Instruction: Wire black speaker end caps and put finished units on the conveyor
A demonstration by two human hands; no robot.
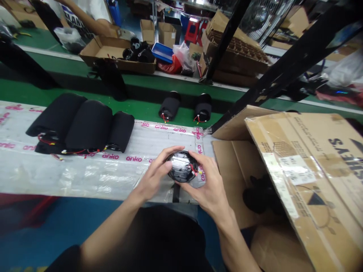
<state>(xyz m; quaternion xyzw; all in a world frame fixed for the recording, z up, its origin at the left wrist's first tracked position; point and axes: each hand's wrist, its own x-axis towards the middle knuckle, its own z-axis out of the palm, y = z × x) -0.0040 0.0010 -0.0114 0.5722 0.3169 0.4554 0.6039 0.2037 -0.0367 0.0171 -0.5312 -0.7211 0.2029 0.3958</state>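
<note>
A round black unit with a shiny, silvery-looking end and red wires with small connectors is held above the front edge of the wrapped work surface. My left hand grips its left side, the thumb across the near face. On the other side my right hand wraps round it, fingers at the top and thumb underneath. To the left, several black fabric-covered cylinders lie together, wires at their near ends. Two more stand apart on the green surface, a left one and a right one.
An open cardboard box with dark items inside stands at the right, beside a slanted black post. Behind the green belt are a carton of black parts, a blue tray and another person's arm.
</note>
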